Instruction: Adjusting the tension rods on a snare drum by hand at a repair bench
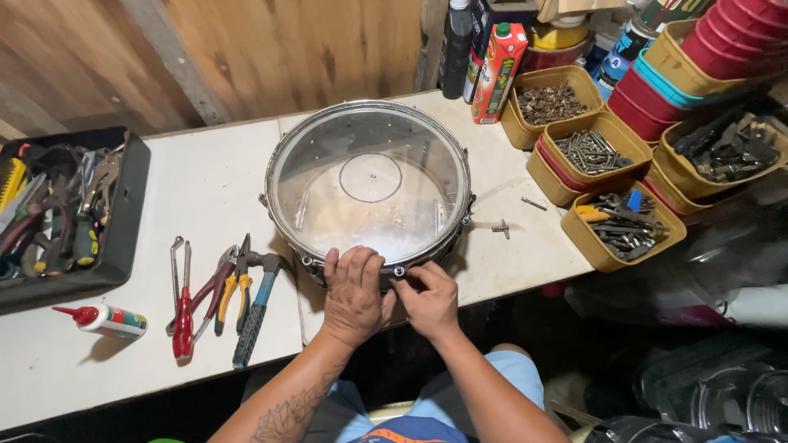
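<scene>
head view: round snare drum with a clear plastic head and chrome metal hoop (369, 184) lies flat on the white desk (205, 189), its near edge hanging toward the person — that puts the rim hardware right under both hands. left hand (355, 293) is draped over the near hoop, fingers (351, 261) curled down on the rim, looks like it steadies the shell so it cannot turn. right hand (428, 299) sits just beside it, fingers pinched narrow at a small chrome tension bolt on the hoop (399, 271); cannot tell whether a tool is in that pinch or only the bolt head.

loose bits lie near on the desk to the right of the drum: a small metal t-shaped drum key (501, 229) and a short loose screw (533, 203), both well apart from the hands but within reach.

left of the drum, a row of hand tools laid parallel — red-handled screwdriver (182, 324), red pliers (215, 287), yellow-handled pliers (234, 287), blue-handled hammer (256, 316). a small white glue bottle with a red nozzle (105, 320) lies on its side near the front edge. black tray of mixed tools (70, 213) at far left.

right side: yellow plastic tubs of screws and metal parts (591, 152) stacked in tiers, sorted by kind. red carton (498, 70) and dark bottle (456, 45) stand upright against the wooden wall (271, 49).
</scene>
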